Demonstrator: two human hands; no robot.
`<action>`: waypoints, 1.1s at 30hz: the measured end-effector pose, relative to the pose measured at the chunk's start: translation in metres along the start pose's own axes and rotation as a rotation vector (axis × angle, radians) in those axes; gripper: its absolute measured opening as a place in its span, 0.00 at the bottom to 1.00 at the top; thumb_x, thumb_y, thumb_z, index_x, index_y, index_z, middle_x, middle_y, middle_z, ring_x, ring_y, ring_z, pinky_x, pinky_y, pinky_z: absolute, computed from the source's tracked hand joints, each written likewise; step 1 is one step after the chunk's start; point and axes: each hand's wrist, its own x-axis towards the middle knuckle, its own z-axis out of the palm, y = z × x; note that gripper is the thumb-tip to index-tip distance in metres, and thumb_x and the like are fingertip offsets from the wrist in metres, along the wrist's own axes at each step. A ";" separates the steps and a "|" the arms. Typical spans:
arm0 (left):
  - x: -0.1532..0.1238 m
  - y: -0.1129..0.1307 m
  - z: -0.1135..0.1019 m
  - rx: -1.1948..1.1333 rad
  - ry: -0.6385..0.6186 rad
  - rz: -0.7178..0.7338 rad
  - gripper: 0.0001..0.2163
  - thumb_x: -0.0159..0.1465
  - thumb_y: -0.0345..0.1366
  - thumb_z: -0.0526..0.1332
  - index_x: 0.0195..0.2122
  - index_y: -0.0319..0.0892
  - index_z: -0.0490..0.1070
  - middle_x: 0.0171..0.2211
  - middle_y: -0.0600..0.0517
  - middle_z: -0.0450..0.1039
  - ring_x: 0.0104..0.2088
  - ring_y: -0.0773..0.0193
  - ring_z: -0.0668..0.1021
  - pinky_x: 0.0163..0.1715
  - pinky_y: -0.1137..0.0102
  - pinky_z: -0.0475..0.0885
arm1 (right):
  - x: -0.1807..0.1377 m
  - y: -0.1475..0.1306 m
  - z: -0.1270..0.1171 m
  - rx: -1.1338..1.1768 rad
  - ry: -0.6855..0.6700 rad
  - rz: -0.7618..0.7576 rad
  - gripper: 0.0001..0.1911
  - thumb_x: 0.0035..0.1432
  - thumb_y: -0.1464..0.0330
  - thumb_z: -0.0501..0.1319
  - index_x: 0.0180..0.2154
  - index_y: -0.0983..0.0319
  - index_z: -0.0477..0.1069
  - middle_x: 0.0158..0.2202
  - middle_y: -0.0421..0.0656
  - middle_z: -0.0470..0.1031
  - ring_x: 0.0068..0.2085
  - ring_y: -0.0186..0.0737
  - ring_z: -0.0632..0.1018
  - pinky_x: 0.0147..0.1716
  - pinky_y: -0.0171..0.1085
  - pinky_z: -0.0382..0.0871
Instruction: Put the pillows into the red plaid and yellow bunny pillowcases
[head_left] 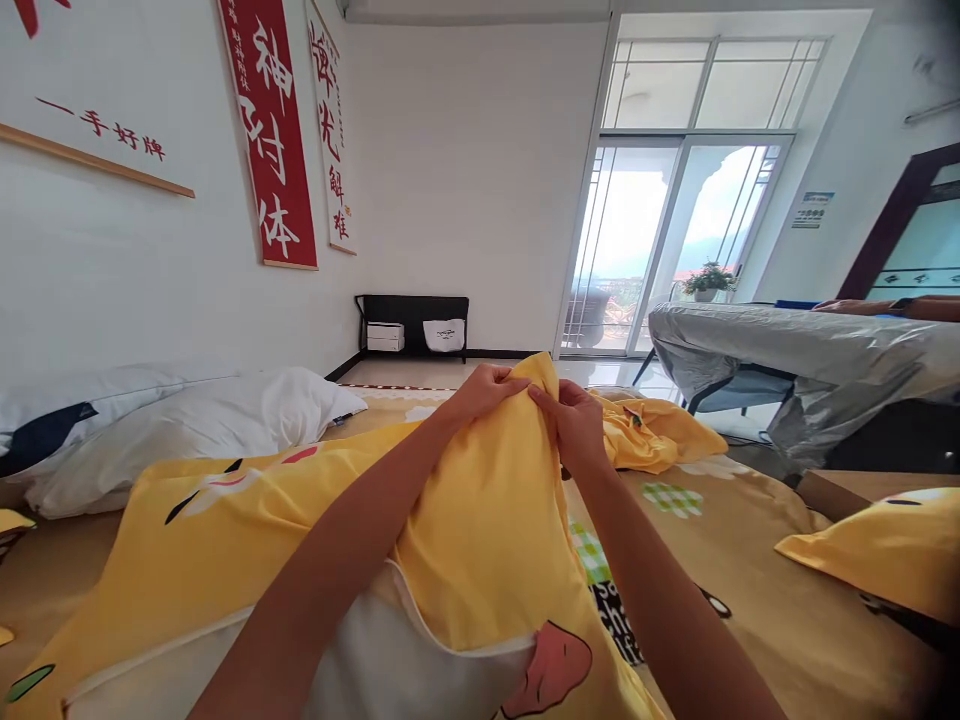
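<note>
A yellow pillowcase (487, 540) with printed cartoon patches lies across the bed before me, one corner raised to a peak. My left hand (487, 388) pinches the left side of that corner, fingers closed on the cloth. On the other side of the peak, my right hand (576, 420) grips the same corner, its thumb pressed against the fabric. Below my forearms the case's pale-edged opening gapes, and white fabric (405, 660) shows inside it, apparently a pillow. How far that reaches into the corner is hidden.
White pillows (202, 420) lie at the left. Crumpled yellow cloth (652, 430) and another yellow piece (892, 545) are at the right, on a tan patterned bedsheet (742, 520). A plastic-covered table (795, 340) stands beyond, with another person's arm (900, 307) over it.
</note>
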 end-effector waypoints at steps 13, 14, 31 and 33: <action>-0.010 0.016 0.001 0.203 0.230 0.256 0.10 0.59 0.43 0.59 0.29 0.40 0.69 0.29 0.55 0.66 0.30 0.67 0.70 0.32 0.72 0.66 | -0.004 -0.007 -0.014 -0.066 -0.103 0.035 0.20 0.31 0.57 0.74 0.26 0.61 0.74 0.27 0.40 0.77 0.29 0.38 0.75 0.29 0.36 0.70; -0.010 0.018 0.001 0.301 0.261 0.285 0.09 0.59 0.41 0.59 0.28 0.40 0.69 0.30 0.54 0.66 0.31 0.66 0.70 0.34 0.71 0.66 | -0.005 -0.007 -0.013 -0.107 -0.053 -0.019 0.20 0.33 0.56 0.73 0.26 0.62 0.75 0.26 0.40 0.76 0.28 0.37 0.74 0.28 0.36 0.69; -0.028 0.041 0.012 0.087 0.003 0.182 0.14 0.53 0.45 0.66 0.26 0.41 0.65 0.24 0.56 0.64 0.22 0.70 0.68 0.22 0.74 0.62 | -0.007 -0.005 -0.022 0.159 -0.011 -0.084 0.23 0.35 0.55 0.74 0.30 0.58 0.69 0.24 0.34 0.71 0.25 0.34 0.72 0.25 0.34 0.69; -0.028 0.042 0.009 0.084 0.049 0.251 0.14 0.53 0.44 0.65 0.24 0.41 0.64 0.22 0.57 0.61 0.22 0.71 0.66 0.21 0.74 0.60 | -0.021 0.004 -0.025 0.101 -0.139 -0.059 0.22 0.40 0.53 0.71 0.35 0.56 0.70 0.28 0.36 0.73 0.28 0.36 0.73 0.26 0.35 0.69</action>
